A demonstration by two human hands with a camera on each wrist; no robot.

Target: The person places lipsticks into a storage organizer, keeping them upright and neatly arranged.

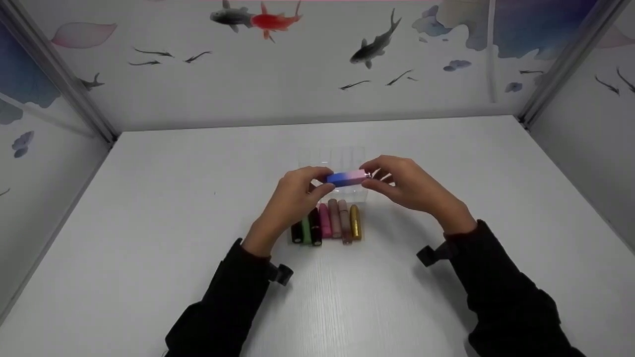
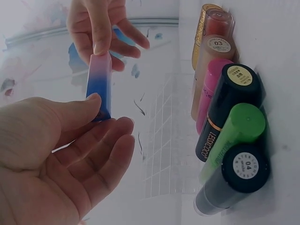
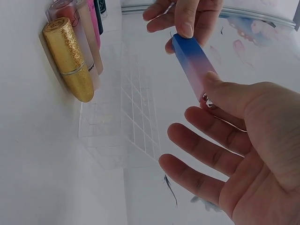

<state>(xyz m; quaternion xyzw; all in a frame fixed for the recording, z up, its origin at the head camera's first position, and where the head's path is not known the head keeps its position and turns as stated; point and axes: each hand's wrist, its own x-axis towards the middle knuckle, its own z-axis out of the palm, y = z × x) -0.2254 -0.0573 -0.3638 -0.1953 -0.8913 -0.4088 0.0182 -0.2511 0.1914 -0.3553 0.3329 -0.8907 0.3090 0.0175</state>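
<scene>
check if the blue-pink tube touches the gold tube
Apart: the right wrist view shows an open gap, with the clear tray seen between the blue-pink tube and the gold tube.

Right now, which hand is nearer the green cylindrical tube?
Left: the left hand is raised just beyond the green tube; the right hand is farther away, off to its right.

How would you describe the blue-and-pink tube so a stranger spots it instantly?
Over the white table, find the left hand and right hand facing each other. Their fingers pinch the square-sided blue-and-pink tube between them. Unlike the row of cosmetic tubes nearby, it is held up in the air and fades from blue to pink.
</scene>
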